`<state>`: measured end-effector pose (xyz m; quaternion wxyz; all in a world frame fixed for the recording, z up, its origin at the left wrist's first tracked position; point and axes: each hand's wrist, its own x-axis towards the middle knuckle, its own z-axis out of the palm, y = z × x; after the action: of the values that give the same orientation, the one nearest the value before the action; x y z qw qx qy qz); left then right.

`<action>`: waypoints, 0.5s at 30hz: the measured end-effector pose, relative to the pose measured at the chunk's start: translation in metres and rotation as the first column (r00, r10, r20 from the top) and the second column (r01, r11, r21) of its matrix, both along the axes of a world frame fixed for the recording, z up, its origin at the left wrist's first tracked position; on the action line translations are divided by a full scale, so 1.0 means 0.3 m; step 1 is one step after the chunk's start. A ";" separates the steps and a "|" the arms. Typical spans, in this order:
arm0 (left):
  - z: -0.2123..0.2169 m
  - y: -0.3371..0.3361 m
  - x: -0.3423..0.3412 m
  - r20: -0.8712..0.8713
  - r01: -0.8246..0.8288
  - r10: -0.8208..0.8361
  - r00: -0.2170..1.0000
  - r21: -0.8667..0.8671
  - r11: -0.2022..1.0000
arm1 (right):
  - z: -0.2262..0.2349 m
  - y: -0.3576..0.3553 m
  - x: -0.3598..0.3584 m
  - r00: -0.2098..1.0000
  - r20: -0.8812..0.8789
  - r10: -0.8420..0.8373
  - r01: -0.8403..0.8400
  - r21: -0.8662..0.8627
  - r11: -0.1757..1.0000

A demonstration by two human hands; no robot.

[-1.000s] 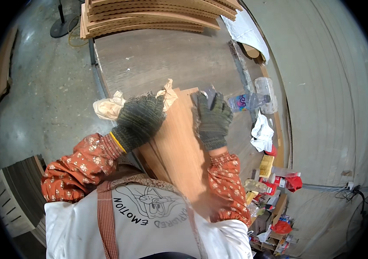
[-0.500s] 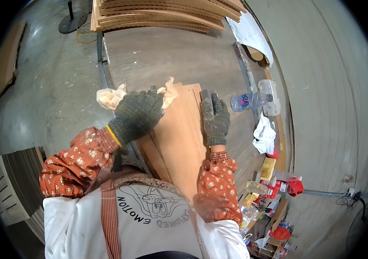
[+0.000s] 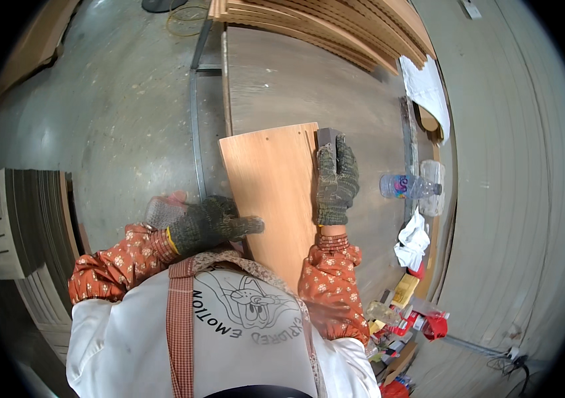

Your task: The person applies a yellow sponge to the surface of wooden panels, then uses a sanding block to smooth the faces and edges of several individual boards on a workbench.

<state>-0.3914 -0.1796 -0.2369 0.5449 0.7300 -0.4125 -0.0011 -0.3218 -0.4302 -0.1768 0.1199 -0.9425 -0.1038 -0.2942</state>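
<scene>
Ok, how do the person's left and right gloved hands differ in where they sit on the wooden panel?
The left hand grips the wooden panel at its left edge, near the body, fingers pointing across it. The right hand lies along the panel's right edge, farther out, fingers stretched away from the body, fingertips at a small dark block. Both wear dark knitted gloves and orange flowered sleeves.

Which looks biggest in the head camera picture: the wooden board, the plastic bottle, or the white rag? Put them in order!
1. Wooden board, by far the biggest.
2. and 3. Plastic bottle and white rag look about alike, so no ranking.
</scene>
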 end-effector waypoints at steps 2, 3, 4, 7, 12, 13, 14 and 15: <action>-0.054 -0.029 0.003 -0.261 0.036 -0.069 0.963 -0.130 0.991 | 0.032 -0.019 0.027 0.999 0.024 0.041 -0.032 -0.300 0.953; -0.075 -0.033 0.005 -0.191 -0.010 -0.004 0.982 -0.073 0.997 | 0.072 -0.009 0.052 0.998 -0.010 0.059 -0.059 -0.349 0.935; -0.097 -0.041 0.006 -0.118 -0.049 0.046 0.992 -0.018 0.999 | 0.093 -0.007 0.070 0.997 -0.046 0.062 -0.075 -0.396 0.915; -0.008 -0.038 0.022 -0.359 -0.001 0.054 0.932 0.148 0.989 | 0.117 0.075 0.129 0.980 -0.175 -0.089 0.033 -0.300 0.953; -0.135 -0.132 -0.007 -0.406 -0.146 0.100 0.908 -0.085 0.986 | 0.150 0.338 0.042 0.897 -0.226 0.379 -0.441 -0.439 0.783; -0.160 -0.155 -0.001 -0.494 -0.198 0.018 0.869 -0.314 0.928 | 0.148 0.379 0.005 0.910 -0.261 0.323 -0.411 -0.462 0.786; -0.180 -0.151 -0.007 -0.467 -0.204 0.092 0.880 -0.194 0.960 | 0.152 0.393 -0.002 0.902 -0.293 0.316 -0.423 -0.460 0.781; -0.153 -0.147 -0.002 -0.427 -0.190 0.142 0.893 -0.072 0.979 | 0.155 0.391 -0.011 0.900 -0.326 0.290 -0.419 -0.459 0.783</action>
<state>-0.3919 -0.2238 -0.2828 0.6588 0.7135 -0.2213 -0.0885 -0.3251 -0.3129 -0.1302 -0.0734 -0.9306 -0.3405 -0.1122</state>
